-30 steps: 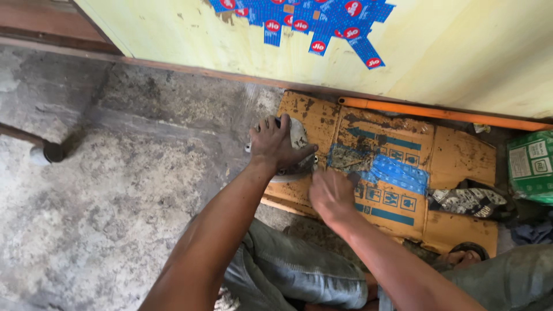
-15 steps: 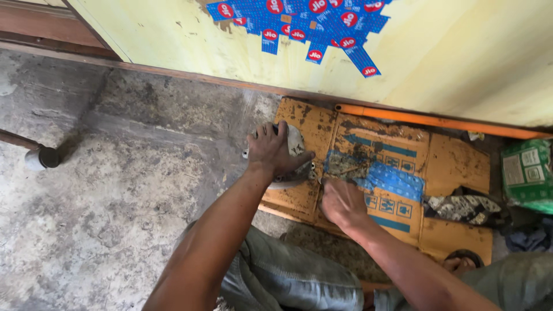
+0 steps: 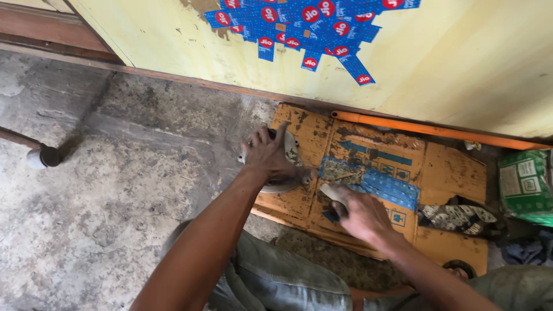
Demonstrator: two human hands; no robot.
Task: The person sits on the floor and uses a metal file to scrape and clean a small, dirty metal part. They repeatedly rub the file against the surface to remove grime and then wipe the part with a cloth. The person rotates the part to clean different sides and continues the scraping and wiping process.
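Observation:
My left hand [image 3: 268, 156] presses down on a grey metal part [image 3: 290, 154] with a rounded flange, which lies on the left end of a flattened, oil-stained cardboard sheet [image 3: 443, 167]. My right hand [image 3: 362, 214] sits just right of it on the cardboard, fingers curled around a small pale object [image 3: 333, 193] whose kind I cannot tell. The two hands are about a hand's width apart. My knees in grey trousers [image 3: 276, 276] show below.
A yellow wall [image 3: 461, 69] with blue stickers [image 3: 311, 29] stands behind the cardboard. An orange bar [image 3: 438, 131] runs along its base. A dirty rag [image 3: 458, 217] and a green packet [image 3: 525, 185] lie at the right. Rough concrete floor [image 3: 103, 190] spreads left, with a metal leg [image 3: 43, 155].
The view has shifted slightly down and right. My left hand stays on the metal part while my right hand has drawn back a little toward me across the cardboard.

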